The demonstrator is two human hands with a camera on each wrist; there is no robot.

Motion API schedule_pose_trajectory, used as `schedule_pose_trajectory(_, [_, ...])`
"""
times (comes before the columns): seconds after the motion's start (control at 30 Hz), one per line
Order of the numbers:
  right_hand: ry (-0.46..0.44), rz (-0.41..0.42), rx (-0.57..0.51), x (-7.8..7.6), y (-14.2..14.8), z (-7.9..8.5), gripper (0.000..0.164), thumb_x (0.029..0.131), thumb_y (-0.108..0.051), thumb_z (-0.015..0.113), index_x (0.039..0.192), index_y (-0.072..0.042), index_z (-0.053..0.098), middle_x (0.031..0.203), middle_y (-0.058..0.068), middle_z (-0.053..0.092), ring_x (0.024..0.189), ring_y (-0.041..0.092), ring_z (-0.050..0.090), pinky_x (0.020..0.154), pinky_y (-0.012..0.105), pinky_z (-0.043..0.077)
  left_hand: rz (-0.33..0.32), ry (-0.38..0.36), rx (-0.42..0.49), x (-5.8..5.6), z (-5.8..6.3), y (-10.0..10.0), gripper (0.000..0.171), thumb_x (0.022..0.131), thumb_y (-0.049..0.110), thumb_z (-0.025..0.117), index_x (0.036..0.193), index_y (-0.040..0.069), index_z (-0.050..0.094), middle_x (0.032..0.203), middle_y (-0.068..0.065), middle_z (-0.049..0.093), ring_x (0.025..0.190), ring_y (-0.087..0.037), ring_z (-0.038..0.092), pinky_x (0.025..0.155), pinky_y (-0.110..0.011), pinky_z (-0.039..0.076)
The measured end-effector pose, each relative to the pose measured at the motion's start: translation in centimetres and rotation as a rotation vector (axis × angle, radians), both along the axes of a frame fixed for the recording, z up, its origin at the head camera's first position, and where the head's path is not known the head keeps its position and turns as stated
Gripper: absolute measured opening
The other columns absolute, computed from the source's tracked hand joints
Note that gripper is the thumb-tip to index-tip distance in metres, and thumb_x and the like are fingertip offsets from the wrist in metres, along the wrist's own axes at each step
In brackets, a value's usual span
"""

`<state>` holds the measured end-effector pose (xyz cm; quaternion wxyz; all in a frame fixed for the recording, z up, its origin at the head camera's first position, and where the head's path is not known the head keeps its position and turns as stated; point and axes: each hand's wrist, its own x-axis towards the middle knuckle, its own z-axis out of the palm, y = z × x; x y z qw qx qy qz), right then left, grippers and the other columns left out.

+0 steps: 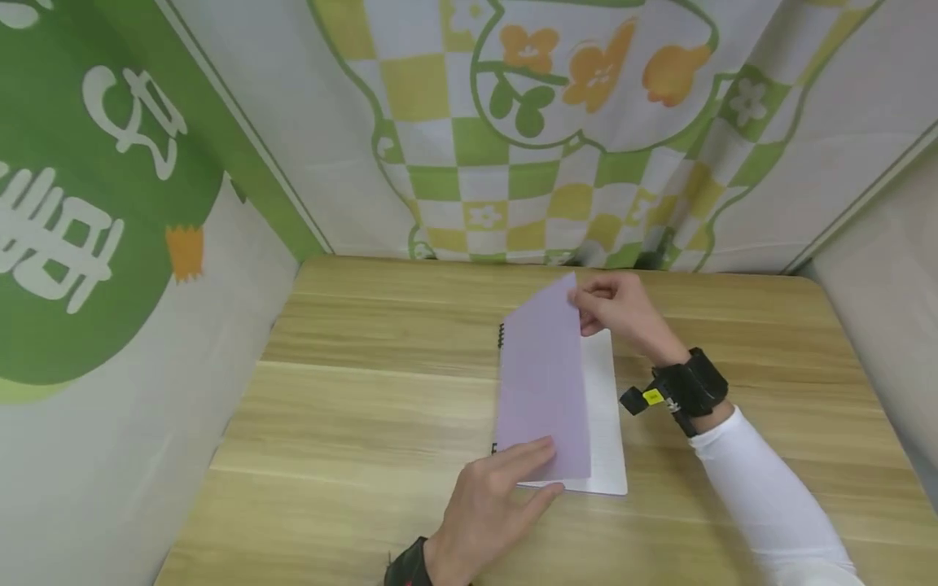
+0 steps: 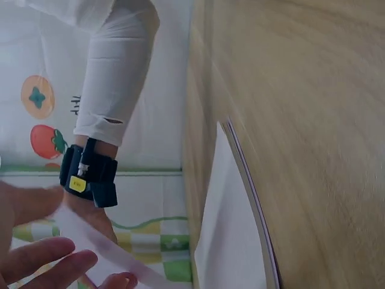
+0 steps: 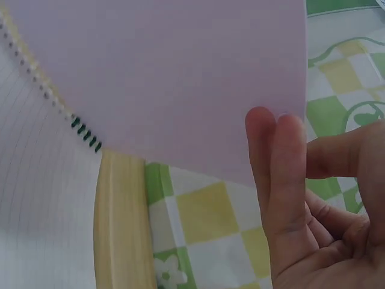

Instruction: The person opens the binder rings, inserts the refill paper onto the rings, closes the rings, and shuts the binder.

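A spiral notebook lies on the table, its lilac cover [image 1: 542, 382] swung partly up over white lined pages [image 1: 607, 423]. Black binding coils [image 1: 501, 335] run down its left side. My right hand [image 1: 619, 309] pinches the cover's far right corner; in the right wrist view two fingers [image 3: 287, 168] lie flat on one face, the thumb behind. At the near edge, my left hand [image 1: 484, 509] rests its extended fingers on the cover, with the thumb apart below. The left wrist view shows those fingers [image 2: 45, 265] loosely spread beside the raised sheet.
The wooden table [image 1: 352, 407] surrounds the notebook. Behind it hangs a checkered, flower-printed curtain [image 1: 484, 183], close beyond my right hand. A green and white printed panel [image 1: 183, 342] stands along the left, and a pale wall [image 1: 879, 268] along the right.
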<state>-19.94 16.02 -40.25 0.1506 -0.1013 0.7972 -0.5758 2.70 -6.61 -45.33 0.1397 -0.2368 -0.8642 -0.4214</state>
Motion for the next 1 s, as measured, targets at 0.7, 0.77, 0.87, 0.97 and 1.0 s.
schedule_pose_trajectory(0.7, [0.016, -0.047, 0.319, 3.5, 6.0, -6.9, 0.028, 0.105, -0.022, 0.069, 0.102, 0.006, 0.074, 0.070, 0.009, 0.071, 0.059, 0.018, 0.068, 0.055, 0.030, 0.059, 0.079, -0.757, 0.133, -3.0, -3.2, -4.1, 0.060, 0.108, 0.027, 0.064, 0.157, -0.002, 0.045, 0.141, -0.023, 0.060, 0.122, -0.036, 0.066, 0.101, -0.048, 0.060])
schedule_pose_trajectory(0.77, [0.013, -0.036, 0.332, 3.7, 5.7, -7.9, 0.028, 0.105, -0.022, 0.069, 0.104, 0.005, 0.074, 0.069, 0.007, 0.071, 0.058, 0.016, 0.067, 0.054, 0.029, 0.057, 0.091, -0.759, 0.130, -2.8, -3.3, -4.4, 0.059, 0.107, 0.026, 0.064, 0.157, -0.002, 0.046, 0.140, -0.023, 0.061, 0.122, -0.035, 0.067, 0.101, -0.047, 0.060])
schedule_pose_trajectory(0.87, [0.036, -0.025, 0.344, 3.9, 4.8, -9.2, 0.028, 0.104, -0.023, 0.071, 0.106, 0.005, 0.073, 0.069, 0.005, 0.070, 0.057, 0.016, 0.066, 0.054, 0.028, 0.056, 0.112, -0.752, 0.121, -2.6, -3.2, -5.0, 0.058, 0.107, 0.025, 0.065, 0.155, -0.002, 0.047, 0.137, -0.023, 0.063, 0.120, -0.033, 0.068, 0.100, -0.045, 0.060])
schedule_pose_trajectory(0.97, [0.095, -0.025, 0.359, 4.0, 4.1, -10.0, 0.026, 0.102, -0.021, 0.074, 0.103, 0.004, 0.071, 0.066, 0.004, 0.069, 0.055, 0.015, 0.063, 0.052, 0.027, 0.052, 0.118, -0.739, 0.130, -2.5, -3.0, -5.4, 0.058, 0.107, 0.024, 0.065, 0.155, -0.003, 0.047, 0.135, -0.023, 0.063, 0.118, -0.033, 0.069, 0.098, -0.044, 0.061])
schedule_pose_trajectory(1.0, [0.119, -0.028, 0.362, 4.1, 3.9, -10.1, 0.024, 0.101, -0.020, 0.075, 0.101, 0.004, 0.070, 0.065, 0.004, 0.068, 0.054, 0.014, 0.062, 0.051, 0.027, 0.051, 0.114, -0.738, 0.134, -2.5, -3.0, -5.4, 0.058, 0.107, 0.023, 0.065, 0.155, -0.004, 0.047, 0.135, -0.023, 0.064, 0.118, -0.033, 0.069, 0.098, -0.044, 0.061])
